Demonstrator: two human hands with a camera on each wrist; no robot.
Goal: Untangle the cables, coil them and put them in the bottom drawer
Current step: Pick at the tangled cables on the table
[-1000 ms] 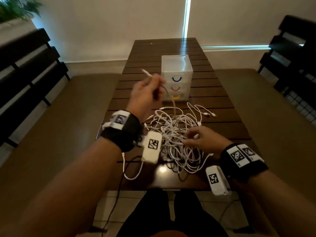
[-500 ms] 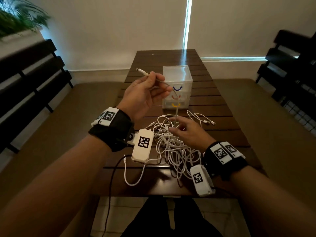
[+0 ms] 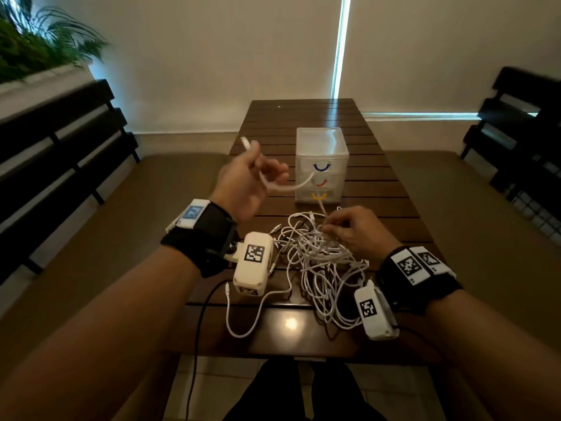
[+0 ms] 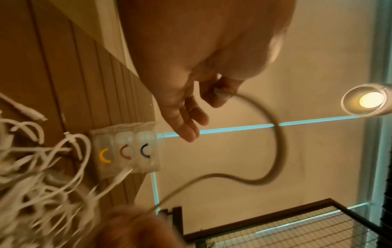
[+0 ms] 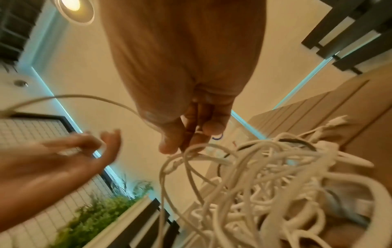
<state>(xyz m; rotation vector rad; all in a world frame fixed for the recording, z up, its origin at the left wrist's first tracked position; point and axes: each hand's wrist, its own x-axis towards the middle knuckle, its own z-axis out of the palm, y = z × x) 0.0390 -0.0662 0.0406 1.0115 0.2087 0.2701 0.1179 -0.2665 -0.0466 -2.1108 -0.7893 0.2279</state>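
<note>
A tangle of white cables lies on the dark slatted table. My left hand, raised over the table's left side, pinches one white cable near its end; the plug sticks out above my fingers. In the left wrist view, thumb and forefinger of this hand hold the cable while the other fingers stay straight. The cable bows slackly down to my right hand, which pinches it at the tangle's far edge. Behind stands the clear drawer unit, its bottom drawer shut, with a yellow handle.
Dark slatted benches flank the table on both sides. A loose white cable loop and a black wire hang near the table's front edge. A plant stands at the back left.
My right hand has shifted from the tangle's near side to its far edge and taken hold of the cable. The stretch between my hands has gone from taut to a slack bow.
</note>
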